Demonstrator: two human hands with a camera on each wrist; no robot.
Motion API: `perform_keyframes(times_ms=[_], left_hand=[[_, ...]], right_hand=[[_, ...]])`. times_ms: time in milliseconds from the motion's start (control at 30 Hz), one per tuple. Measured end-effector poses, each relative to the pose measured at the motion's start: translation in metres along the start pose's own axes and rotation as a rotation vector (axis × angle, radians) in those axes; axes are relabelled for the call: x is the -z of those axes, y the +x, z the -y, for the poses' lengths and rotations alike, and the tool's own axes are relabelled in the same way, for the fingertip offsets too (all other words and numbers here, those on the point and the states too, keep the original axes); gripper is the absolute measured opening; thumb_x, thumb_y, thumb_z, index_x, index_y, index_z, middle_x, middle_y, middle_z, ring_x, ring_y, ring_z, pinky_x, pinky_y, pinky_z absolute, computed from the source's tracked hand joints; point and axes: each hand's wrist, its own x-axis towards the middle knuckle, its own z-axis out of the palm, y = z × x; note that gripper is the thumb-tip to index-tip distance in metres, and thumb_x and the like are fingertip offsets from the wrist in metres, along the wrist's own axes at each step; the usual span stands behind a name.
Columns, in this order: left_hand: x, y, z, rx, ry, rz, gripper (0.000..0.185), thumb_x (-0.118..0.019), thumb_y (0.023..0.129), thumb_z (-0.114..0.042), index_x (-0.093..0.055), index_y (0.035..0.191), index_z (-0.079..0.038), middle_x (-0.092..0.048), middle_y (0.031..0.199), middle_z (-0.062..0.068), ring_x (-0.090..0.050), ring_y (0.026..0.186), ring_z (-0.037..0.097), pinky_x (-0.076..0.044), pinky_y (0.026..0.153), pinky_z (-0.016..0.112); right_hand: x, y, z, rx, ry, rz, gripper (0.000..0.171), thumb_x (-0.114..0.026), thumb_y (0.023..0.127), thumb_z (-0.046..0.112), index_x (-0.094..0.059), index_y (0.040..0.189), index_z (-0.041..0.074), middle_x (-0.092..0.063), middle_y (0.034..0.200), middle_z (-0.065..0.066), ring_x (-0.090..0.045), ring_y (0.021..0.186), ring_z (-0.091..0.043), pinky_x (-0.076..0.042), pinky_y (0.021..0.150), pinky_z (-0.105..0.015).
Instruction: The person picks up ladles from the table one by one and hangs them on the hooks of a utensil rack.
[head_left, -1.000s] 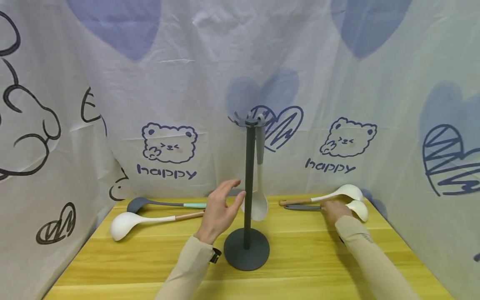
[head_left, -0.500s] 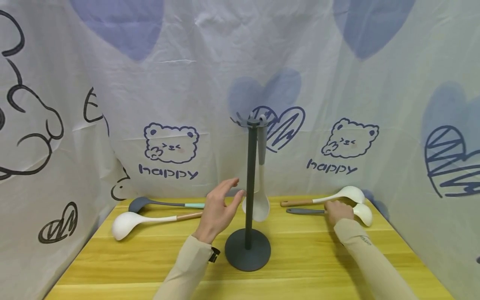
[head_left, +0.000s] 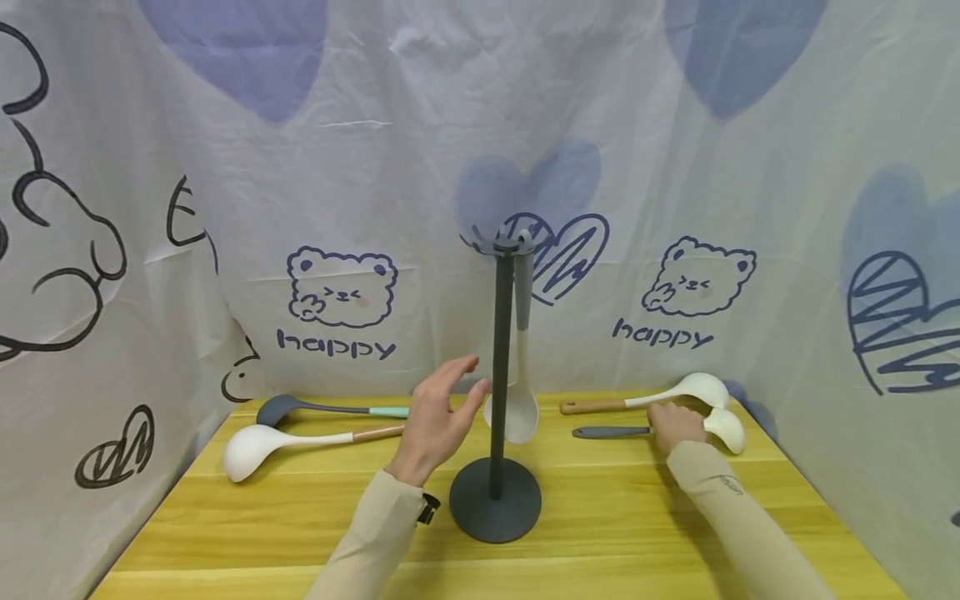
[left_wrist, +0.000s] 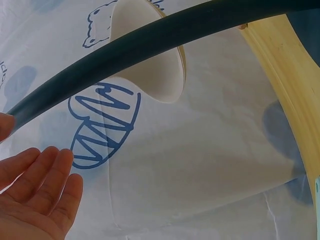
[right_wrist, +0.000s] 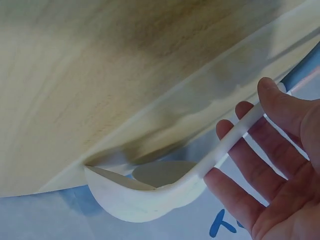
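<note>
In the head view, my right hand point(head_left: 677, 427) holds a ladle with a grey handle point(head_left: 611, 432) and a white bowl point(head_left: 726, 429) at the table's right. The right wrist view shows its thumb and fingers around the ladle's white shaft point(right_wrist: 232, 141), close over the wood. My left hand point(head_left: 435, 417) is beside the dark pole point(head_left: 501, 367) of a utensil stand, fingers loosely bent and holding nothing. On the stand's far side hangs a white spoon-like utensil point(head_left: 522, 417) with a grey handle; the pole partly covers it.
Behind the held ladle lies another white ladle point(head_left: 699, 388) with a wooden handle. At the left are a white ladle point(head_left: 251, 450) and a dark blue ladle point(head_left: 279, 408). The stand's round base point(head_left: 495, 521) sits mid-table, with a printed curtain point(head_left: 450, 108) behind.
My right hand has shifted the grey-handled ladle slightly toward me, widening the gap between its handle and the wooden one behind. My left hand has stayed by the pole.
</note>
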Motion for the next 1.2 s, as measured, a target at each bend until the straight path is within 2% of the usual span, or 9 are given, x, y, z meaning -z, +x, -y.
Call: perform_keyframes(times_ms=[633,1200], left_hand=[[0.003,0.005,-0.003,0.008,0.015,0.019,0.034,-0.066,0.094,-0.018,-0.064,0.124,-0.002,-0.068,0.122,0.014,-0.065,0.113,0.029,-0.054,0.096,0.043],[0.003,0.005,-0.004,0.009,0.006,0.02,0.035,-0.065,0.095,-0.018,-0.064,0.126,-0.002,-0.067,0.123,0.014,-0.064,0.115,0.028,-0.053,0.097,0.043]], right_hand=[[0.002,-0.009,0.002,0.075,-0.012,-0.022,0.018,-0.06,0.078,-0.005,-0.06,0.07,0.011,-0.067,0.076,-0.014,-0.064,0.068,-0.037,-0.053,0.058,-0.054],[0.005,-0.013,0.009,0.097,0.018,-0.018,0.016,-0.062,0.08,-0.001,-0.069,0.079,0.013,-0.069,0.079,-0.012,-0.065,0.07,-0.035,-0.054,0.056,-0.052]])
